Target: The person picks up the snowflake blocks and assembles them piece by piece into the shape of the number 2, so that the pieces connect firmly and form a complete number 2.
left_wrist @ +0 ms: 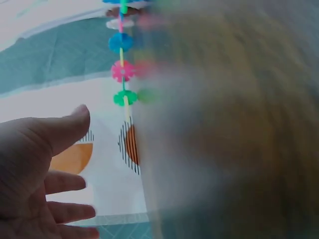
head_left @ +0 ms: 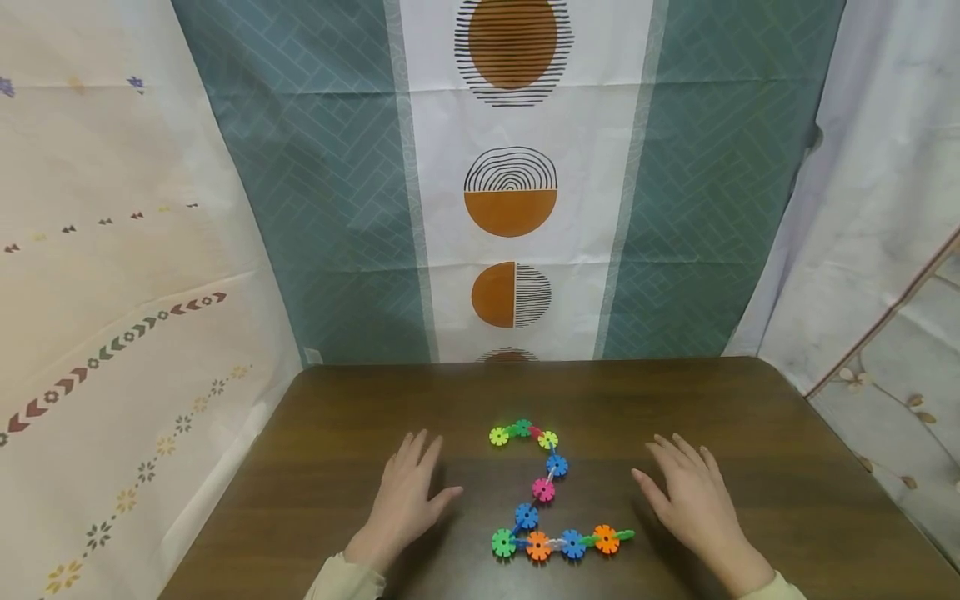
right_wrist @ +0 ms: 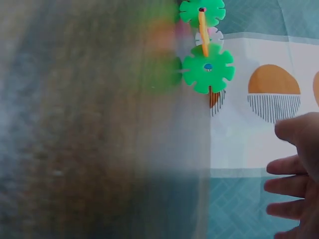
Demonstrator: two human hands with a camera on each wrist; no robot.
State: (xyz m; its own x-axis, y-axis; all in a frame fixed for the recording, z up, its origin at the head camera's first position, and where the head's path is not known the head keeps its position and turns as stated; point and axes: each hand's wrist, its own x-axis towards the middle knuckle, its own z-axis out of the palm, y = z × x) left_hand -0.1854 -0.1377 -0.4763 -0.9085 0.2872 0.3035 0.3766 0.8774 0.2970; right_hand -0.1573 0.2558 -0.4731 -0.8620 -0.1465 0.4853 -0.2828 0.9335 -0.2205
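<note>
A chain of interlocking plastic snowflake discs (head_left: 543,490) lies on the table in the outline of a figure 2. Its pieces are yellow, green, blue, pink, white and orange, many slotted edge to edge. To the left of it, my left hand (head_left: 405,500) is spread palm down, apart from the chain. On the opposite side my right hand (head_left: 693,504) also has its fingers extended, and the chain's green end piece (head_left: 627,534) is the part closest to it. Neither hand holds anything. Both wrist views show extended fingers beside the discs; whether the hands touch the tabletop I cannot tell.
The brown wooden table (head_left: 337,400) has rounded far corners. Behind it hangs a teal and white curtain (head_left: 330,208) with orange circles. Patterned cloth (head_left: 112,267) hangs along the left side, and a pale cloth (head_left: 885,250) along the right.
</note>
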